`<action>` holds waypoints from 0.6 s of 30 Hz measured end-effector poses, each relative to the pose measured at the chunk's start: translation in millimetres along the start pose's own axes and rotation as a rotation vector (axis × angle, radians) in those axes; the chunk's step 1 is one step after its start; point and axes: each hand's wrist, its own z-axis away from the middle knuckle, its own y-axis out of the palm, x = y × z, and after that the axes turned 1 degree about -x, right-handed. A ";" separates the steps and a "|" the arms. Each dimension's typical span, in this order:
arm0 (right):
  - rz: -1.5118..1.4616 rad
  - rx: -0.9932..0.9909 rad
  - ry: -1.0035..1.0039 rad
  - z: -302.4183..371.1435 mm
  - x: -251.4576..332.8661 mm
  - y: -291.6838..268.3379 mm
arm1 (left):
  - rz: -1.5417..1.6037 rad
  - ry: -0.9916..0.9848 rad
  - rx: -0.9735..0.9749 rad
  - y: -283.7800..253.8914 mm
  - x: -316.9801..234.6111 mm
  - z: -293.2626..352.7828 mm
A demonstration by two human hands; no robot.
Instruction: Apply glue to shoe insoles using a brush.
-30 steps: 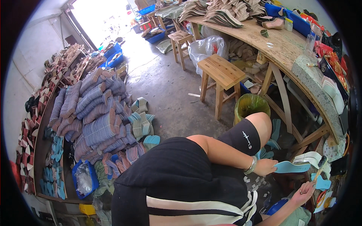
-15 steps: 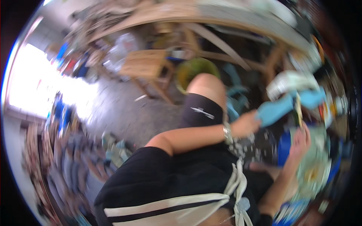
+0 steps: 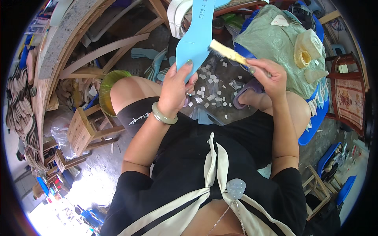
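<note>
My left hand [image 3: 172,88] pinches the lower end of a light blue insole [image 3: 195,41] between thumb and fingers. The insole points away from me, with its broad part nearest my hand. In my right hand [image 3: 272,76] is a brush [image 3: 229,52] with a flat, yellowish wooden handle. Its dark bristles are at the insole's right edge; whether they touch it, I cannot tell. Just left of the insole's far part is a bundle of white strips [image 3: 178,15]. Part of another light blue piece shows behind the insole at the top edge.
A greenish sheet [image 3: 264,33] covers a blue surface at right, bearing a cut plastic jug [image 3: 309,45]. Small white squares [image 3: 212,80] litter the floor between my feet. A wooden stool [image 3: 80,131] and green bucket [image 3: 108,92] stand left; a wooden bench [image 3: 59,51] runs behind them.
The view has swung round to the right, and the blurred picture is now sharp. The insole and brush have come to the upper middle. Both hands keep their hold.
</note>
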 end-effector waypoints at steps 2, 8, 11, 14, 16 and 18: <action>0.039 0.029 -0.008 4.0 -0.6 -1.6 | -0.003 -0.018 -0.007 2.3 3.5 0.0; 0.127 0.062 -0.033 4.3 -6.0 -7.4 | -0.051 -0.064 0.019 0.4 8.1 3.8; 0.122 0.027 -0.014 3.4 -12.0 -10.8 | -0.108 -0.051 0.025 -1.5 9.0 7.0; 0.117 -0.095 0.034 0.1 -17.3 -12.9 | -0.174 -0.039 0.009 -4.5 7.8 12.6; 0.144 -0.124 0.036 -2.7 -18.7 -14.3 | -0.205 -0.039 0.002 -7.7 5.7 17.0; 0.167 -0.157 0.040 -4.7 -18.0 -16.4 | -0.302 -0.024 0.010 -11.8 2.5 20.7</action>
